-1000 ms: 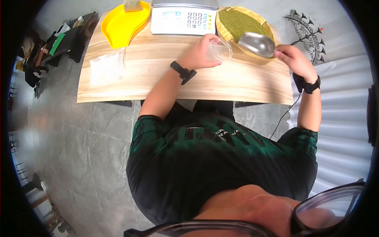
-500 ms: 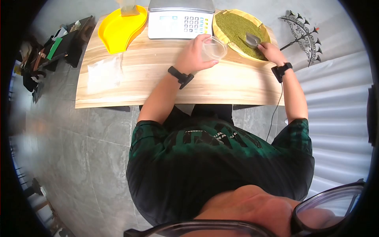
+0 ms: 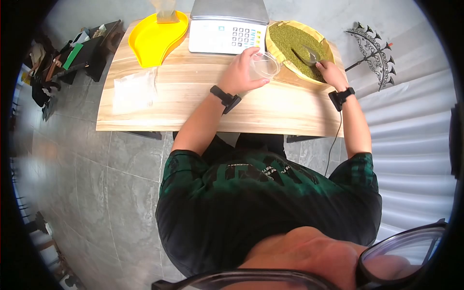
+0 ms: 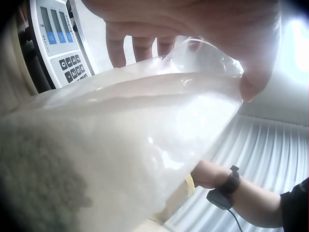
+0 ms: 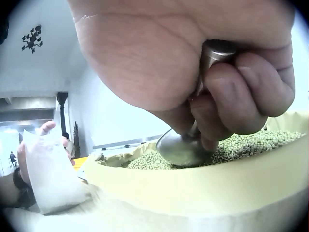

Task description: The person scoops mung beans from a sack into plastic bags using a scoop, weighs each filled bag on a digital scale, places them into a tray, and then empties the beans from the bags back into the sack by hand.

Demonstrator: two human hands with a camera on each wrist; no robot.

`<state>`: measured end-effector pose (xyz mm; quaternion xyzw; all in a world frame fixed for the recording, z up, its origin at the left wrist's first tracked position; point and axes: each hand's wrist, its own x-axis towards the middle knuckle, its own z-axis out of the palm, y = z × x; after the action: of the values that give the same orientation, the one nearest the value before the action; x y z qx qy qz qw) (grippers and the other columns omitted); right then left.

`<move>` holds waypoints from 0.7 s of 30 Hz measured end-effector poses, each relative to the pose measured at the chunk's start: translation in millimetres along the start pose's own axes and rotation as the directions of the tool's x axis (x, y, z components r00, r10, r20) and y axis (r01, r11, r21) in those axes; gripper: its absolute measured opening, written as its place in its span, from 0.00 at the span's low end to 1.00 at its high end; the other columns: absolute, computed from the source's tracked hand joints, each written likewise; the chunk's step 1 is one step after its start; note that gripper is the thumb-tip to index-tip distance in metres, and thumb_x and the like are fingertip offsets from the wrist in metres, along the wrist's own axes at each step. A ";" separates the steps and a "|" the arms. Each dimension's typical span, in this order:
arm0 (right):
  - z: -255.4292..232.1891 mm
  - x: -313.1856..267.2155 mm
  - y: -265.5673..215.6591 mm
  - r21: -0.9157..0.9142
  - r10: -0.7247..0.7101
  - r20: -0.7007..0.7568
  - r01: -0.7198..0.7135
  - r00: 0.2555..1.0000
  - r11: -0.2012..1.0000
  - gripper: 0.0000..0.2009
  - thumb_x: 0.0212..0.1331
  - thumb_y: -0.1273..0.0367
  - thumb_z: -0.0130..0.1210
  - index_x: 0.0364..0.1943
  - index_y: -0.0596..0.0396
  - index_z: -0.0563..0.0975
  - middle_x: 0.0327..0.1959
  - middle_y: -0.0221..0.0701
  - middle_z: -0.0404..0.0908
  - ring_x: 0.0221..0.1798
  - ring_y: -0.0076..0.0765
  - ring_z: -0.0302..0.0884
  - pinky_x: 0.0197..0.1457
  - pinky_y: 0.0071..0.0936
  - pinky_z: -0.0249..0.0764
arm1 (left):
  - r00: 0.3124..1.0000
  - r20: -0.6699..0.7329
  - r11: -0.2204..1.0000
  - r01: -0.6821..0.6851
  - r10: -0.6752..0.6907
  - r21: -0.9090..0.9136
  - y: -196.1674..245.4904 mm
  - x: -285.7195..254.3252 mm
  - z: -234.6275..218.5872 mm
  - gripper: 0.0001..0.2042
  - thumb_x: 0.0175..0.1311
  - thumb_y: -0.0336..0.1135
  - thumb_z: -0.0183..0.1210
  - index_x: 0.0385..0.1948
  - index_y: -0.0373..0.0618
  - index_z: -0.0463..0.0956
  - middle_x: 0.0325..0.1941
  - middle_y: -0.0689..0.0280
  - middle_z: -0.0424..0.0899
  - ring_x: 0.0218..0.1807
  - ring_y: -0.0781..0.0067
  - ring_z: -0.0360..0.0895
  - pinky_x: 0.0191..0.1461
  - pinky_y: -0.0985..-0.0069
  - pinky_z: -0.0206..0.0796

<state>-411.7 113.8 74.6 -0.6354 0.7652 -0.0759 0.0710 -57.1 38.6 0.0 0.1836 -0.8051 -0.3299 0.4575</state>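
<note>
My left hand (image 3: 237,75) holds a clear plastic bag (image 3: 265,67) with its mouth spread wide, fingers on one side of the rim and thumb on the other. Green beans (image 4: 36,186) lie low inside it, as the left wrist view shows. In my right hand (image 3: 333,75) is the handle of a metal scoop (image 5: 181,151), gripped with curled fingers. The scoop's bowl is partly sunk in the small green beans (image 3: 287,41) that fill a wide yellowish container (image 5: 203,188) with a folded rim.
A digital scale (image 3: 227,37) stands at the table's back, left of the beans. Farther left, a yellow tray (image 3: 137,46) carries an upright clear bag (image 3: 166,17). Flat clear bags (image 3: 135,89) lie at the table's left front. A cable (image 3: 331,145) hangs from the right wrist.
My right hand has brought the scoop from over the container's right front edge down into the beans, moving left. My left hand keeps holding the bag in nearly the same place.
</note>
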 end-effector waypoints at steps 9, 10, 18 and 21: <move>-1.7 -71.4 -23.1 0.216 0.190 -0.286 -0.130 0.939 0.968 0.18 0.70 0.60 0.48 0.44 0.65 0.76 0.37 0.52 0.80 0.42 0.58 0.78 0.46 0.43 0.71 | 0.999 0.017 0.999 -0.040 0.041 -0.011 4.7 -0.5 2.9 0.45 0.44 0.38 0.74 0.64 0.36 0.55 0.58 0.48 0.74 0.64 0.53 0.70 0.69 0.64 0.59; 2.1 -71.9 -17.7 0.213 0.191 -0.288 -0.132 0.938 0.968 0.18 0.70 0.60 0.48 0.44 0.65 0.76 0.37 0.52 0.80 0.42 0.58 0.78 0.46 0.43 0.71 | 0.999 0.014 0.999 -0.050 0.050 -0.005 5.1 -0.1 3.0 0.45 0.44 0.38 0.74 0.64 0.36 0.54 0.58 0.48 0.74 0.64 0.53 0.70 0.70 0.64 0.59; 32.8 -71.0 9.1 0.440 0.222 -0.383 -0.035 0.896 0.898 0.15 0.70 0.64 0.49 0.46 0.65 0.76 0.33 0.44 0.81 0.37 0.39 0.77 0.43 0.33 0.71 | 0.996 -0.039 0.993 -0.079 0.076 -0.086 -2.3 0.0 5.5 0.46 0.43 0.41 0.74 0.65 0.40 0.57 0.56 0.52 0.76 0.58 0.54 0.73 0.65 0.61 0.63; 35.8 -69.3 14.2 0.477 0.244 -0.358 -0.048 0.901 0.878 0.14 0.69 0.64 0.49 0.44 0.65 0.76 0.30 0.39 0.79 0.34 0.35 0.75 0.40 0.32 0.70 | 0.995 -0.053 0.988 -0.094 0.088 -0.126 -4.8 1.2 4.4 0.47 0.43 0.41 0.74 0.66 0.40 0.55 0.57 0.53 0.74 0.57 0.57 0.72 0.66 0.62 0.62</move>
<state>-405.4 183.7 37.5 -0.5096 0.7701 -0.3787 0.0627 -61.5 36.0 -4.3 0.1248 -0.7788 -0.3554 0.5017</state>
